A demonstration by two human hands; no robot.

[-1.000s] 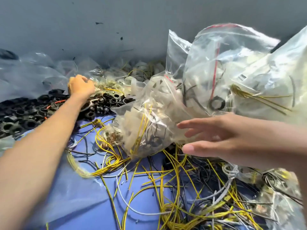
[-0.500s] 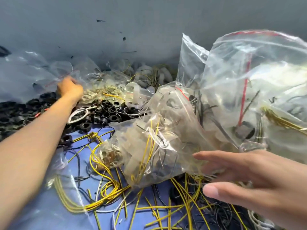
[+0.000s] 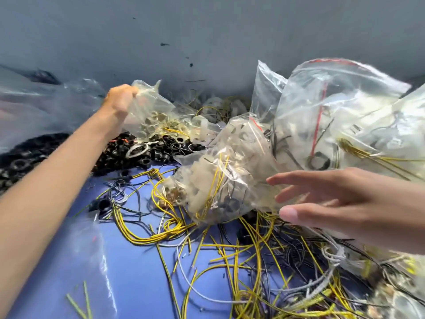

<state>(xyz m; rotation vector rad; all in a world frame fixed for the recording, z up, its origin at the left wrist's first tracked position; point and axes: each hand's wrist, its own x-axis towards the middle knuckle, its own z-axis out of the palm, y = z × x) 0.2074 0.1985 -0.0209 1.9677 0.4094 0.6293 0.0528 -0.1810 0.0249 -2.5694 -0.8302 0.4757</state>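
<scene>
There's the small clear bag (image 3: 153, 111), at the back of the heap close under the grey wall (image 3: 207, 31), and you've got it. Your left hand (image 3: 120, 99) has its fingers curled over the bag's top edge, pinching the plastic in a bunch. The neck stands up above your knuckles. The belly, full of small pale and brassy bits, sags toward the black rings (image 3: 142, 150); whether it rests on them or hangs just free, I can't tell.

By my reading the grab is made and the pull-out is left. The bag isn't clear of the pile yet, and nothing shows where it's meant to go.

Your left arm runs long and nearly straight from the lower left corner, wrist bent a little at the bag. Your right hand (image 3: 345, 203) is open, fingers straight and spread, thumb underneath, palm turned toward the middle bag (image 3: 225, 176), holding nothing. The fingertips sit right at that bag's side, touching or just off it, hard to call.

That middle bag lies on yellow wires (image 3: 149, 236) tangled across the blue surface (image 3: 128, 284), with bigger bags (image 3: 333, 107) stacked behind it on the right. It looks to me like the right hand is set to steady that one or shove it aside.
</scene>
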